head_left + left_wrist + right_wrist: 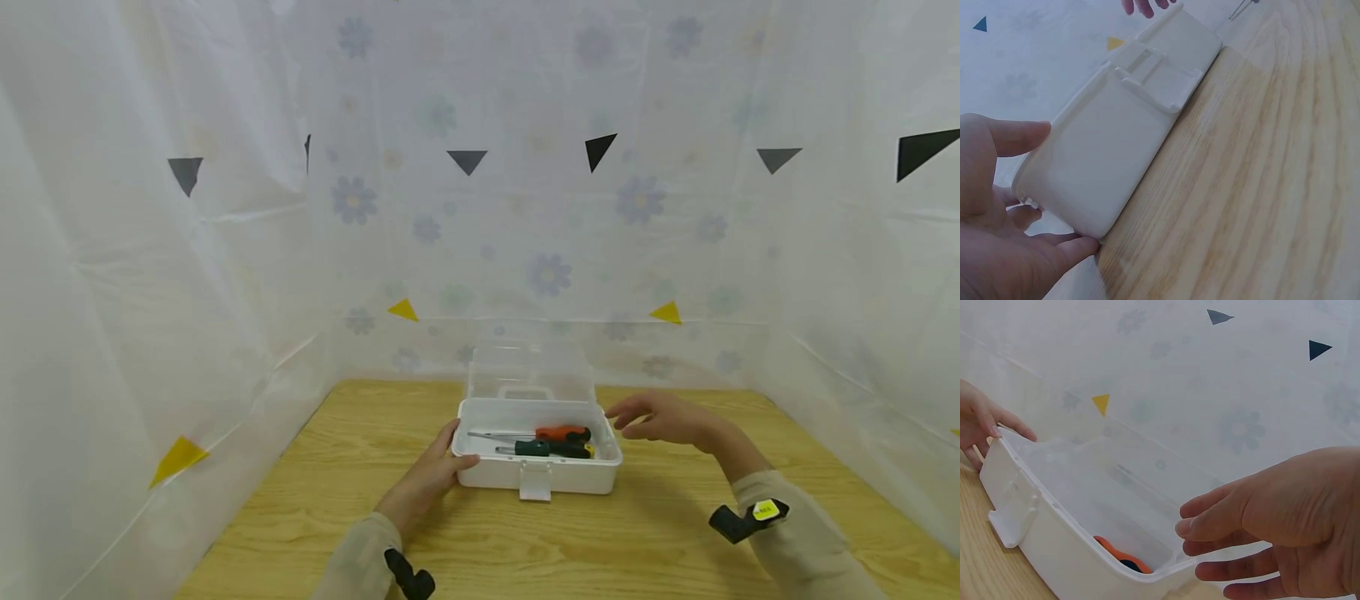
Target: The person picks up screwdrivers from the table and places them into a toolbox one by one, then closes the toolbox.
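Observation:
A white plastic box (570, 477) stands in the middle of the wooden table (360, 517), its clear lid (528, 367) raised upright at the back. Inside lie an orange-handled screwdriver (562, 433) and a green-and-black-handled one (551, 449). My left hand (435, 471) grips the box's left end, thumb on the front corner and fingers over the rim (994, 428). My right hand (660, 418) hovers just off the right end with fingers stretched out loosely, holding nothing. In the right wrist view only the orange handle (1119, 553) shows inside.
The box's front latch (535, 481) hangs down unfastened. White flower-printed sheets (225, 250) with black and yellow triangles wall the table on the left, back and right. Bare wood (1260, 175) lies in front of and beside the box.

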